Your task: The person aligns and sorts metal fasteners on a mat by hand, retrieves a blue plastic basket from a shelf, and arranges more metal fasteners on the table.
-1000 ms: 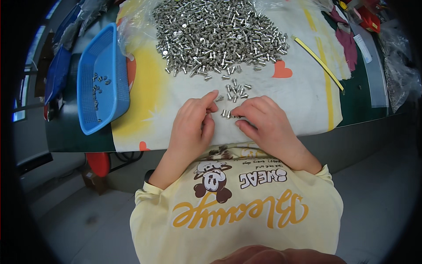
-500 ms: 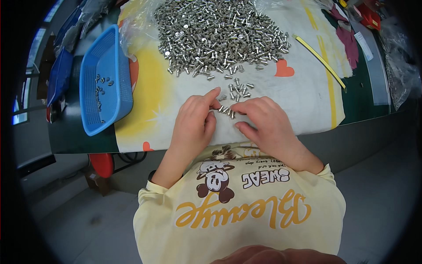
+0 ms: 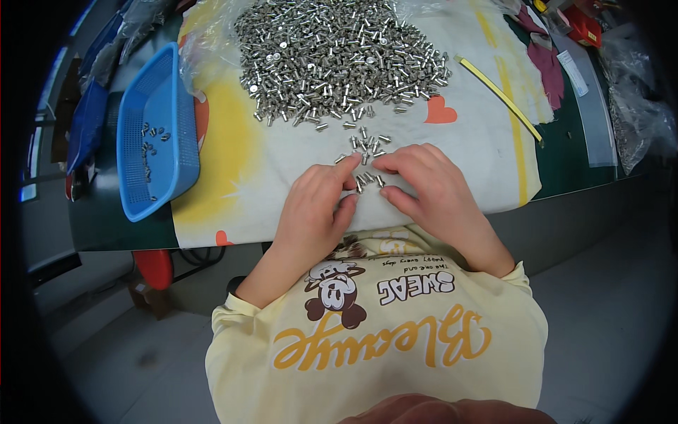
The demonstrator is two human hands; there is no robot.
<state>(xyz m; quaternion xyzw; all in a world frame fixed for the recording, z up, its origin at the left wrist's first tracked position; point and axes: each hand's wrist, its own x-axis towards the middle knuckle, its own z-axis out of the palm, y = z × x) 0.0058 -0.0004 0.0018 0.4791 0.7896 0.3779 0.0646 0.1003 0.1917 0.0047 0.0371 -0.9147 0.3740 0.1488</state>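
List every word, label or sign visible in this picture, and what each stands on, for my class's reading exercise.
Pale yellow cloth shirt: large orange script, upside down; wording withheld.
Same shirt: white, dark-outlined block letters; wording withheld.
Same shirt: small dark lettering; wording withheld.
White rectangular label, right side: any print too small to read.

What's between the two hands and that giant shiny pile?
In the head view, some loose metal pieces lie on the cloth between the big pile and the left hand and right hand.
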